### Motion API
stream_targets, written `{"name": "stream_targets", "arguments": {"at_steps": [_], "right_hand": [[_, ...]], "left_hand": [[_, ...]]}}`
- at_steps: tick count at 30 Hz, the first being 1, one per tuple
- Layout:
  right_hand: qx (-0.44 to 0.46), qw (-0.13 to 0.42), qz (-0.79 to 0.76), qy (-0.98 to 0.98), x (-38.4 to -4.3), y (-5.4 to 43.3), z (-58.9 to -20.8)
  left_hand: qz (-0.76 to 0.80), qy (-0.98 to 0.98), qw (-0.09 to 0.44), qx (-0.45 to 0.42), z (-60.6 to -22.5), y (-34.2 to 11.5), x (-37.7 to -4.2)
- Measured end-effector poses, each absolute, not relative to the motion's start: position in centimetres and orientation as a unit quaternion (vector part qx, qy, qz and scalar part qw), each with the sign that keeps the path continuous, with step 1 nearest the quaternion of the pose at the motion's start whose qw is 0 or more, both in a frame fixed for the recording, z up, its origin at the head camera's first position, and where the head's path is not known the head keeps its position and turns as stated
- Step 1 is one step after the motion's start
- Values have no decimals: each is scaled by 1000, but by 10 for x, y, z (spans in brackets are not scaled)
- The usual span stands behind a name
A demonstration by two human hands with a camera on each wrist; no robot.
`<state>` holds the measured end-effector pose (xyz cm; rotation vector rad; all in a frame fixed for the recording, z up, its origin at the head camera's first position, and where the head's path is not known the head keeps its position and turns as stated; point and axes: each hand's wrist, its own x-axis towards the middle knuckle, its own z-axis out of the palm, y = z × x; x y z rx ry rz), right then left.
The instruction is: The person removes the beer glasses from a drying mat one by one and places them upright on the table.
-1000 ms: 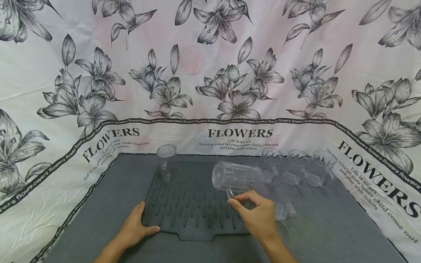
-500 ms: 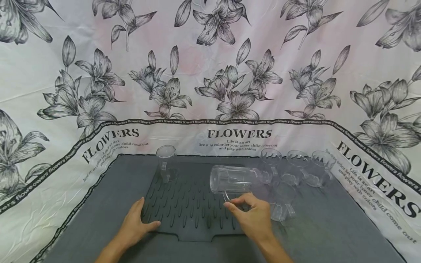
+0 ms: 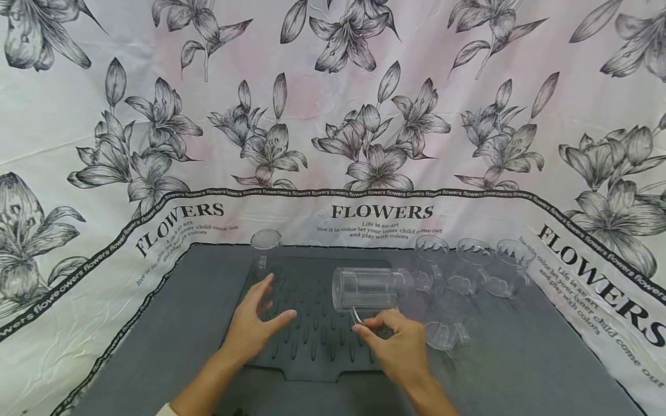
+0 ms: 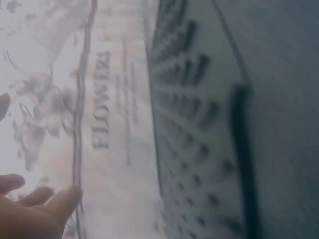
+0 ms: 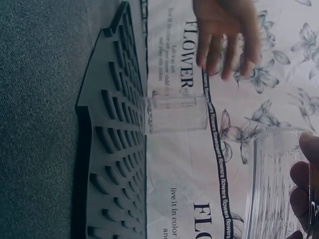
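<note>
1. Hanging sideways above the right part of the ridged mat (image 3: pixel 310 370), the clear mug (image 3: pixel 366 288) points one broad end left; which end is open cannot be told.
2. The right hand (image 3: pixel 399 346) pinches the handle (image 3: pixel 356 316) between thumb and fingers, on the near side. Judged risk: the mug could swivel or slip, the cause being a narrow hold set to one side of a long, smooth body.
3. The left hand (image 3: pixel 255 320) is spread, thumb apart, holding nothing. It lends the clear mug no support; a hasty reach could jolt it.
4. At the mat's far left stands a second mug (image 3: pixel 266 254), lined up with the left fingertips. Contact cannot be confirmed; a careless sweep could topple it.
5. Raised ridges could rock a mug set down unevenly.
6. Right of the mat, the surface (image 3: pixel 541 346) carries a far row of three mugs (image 3: pixel 472 268) and a nearer single mug (image 3: pixel 441 336). In the head view the clear mug's right end appears close to the row; a rightward swing could cause a knock.
</note>
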<state>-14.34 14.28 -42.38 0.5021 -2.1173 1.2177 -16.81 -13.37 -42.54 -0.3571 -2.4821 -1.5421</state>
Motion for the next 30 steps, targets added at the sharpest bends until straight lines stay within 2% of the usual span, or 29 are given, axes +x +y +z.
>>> {"name": "stream_targets", "arguments": {"at_steps": [12, 23, 30], "right_hand": [[222, 314, 461, -800, -142, 141, -427], [266, 346, 440, -785, -143, 140, -432], [289, 338, 419, -791, -143, 143, -433]], "left_hand": [[-630, -753, 35, -187, -414, -72, -182], [-654, -727, 4, -209, -416, -64, -185], [-648, -733, 20, -207, -414, -63, -185]]}}
